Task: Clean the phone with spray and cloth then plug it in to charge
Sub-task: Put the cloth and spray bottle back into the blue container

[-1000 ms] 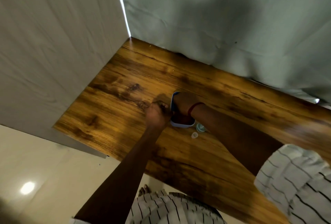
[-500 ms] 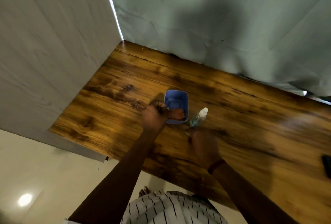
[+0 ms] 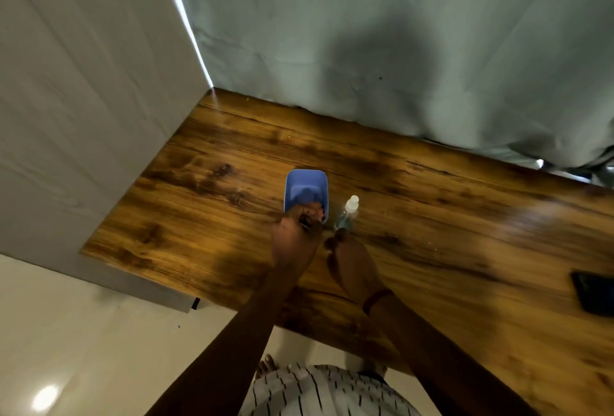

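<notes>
A second ago the right hand [image 3: 352,262] was reaching into the tub [image 3: 305,189] and covered it. Now it lies back on the table [image 3: 432,216], nearer the body, fingers loosely straight and holding nothing. The tips lie at the base of the spray bottle [image 3: 347,213]; whether they touch it is blurred.

The left hand [image 3: 294,239] has kept its place, fingers curled over the tub's near rim and gripping it.

The tub is smooth blue plastic, rectangular with rounded corners. Just beyond the left fingers a rust-coloured crumpled cloth [image 3: 314,209] sits inside it. The bottle is clear, slim and white-capped, leaning just right of the tub. The table is glossy dark-grained wood.

The phone [image 3: 593,292], a flat dark slab, lies far right of the right hand, cut off by the frame edge.
</notes>
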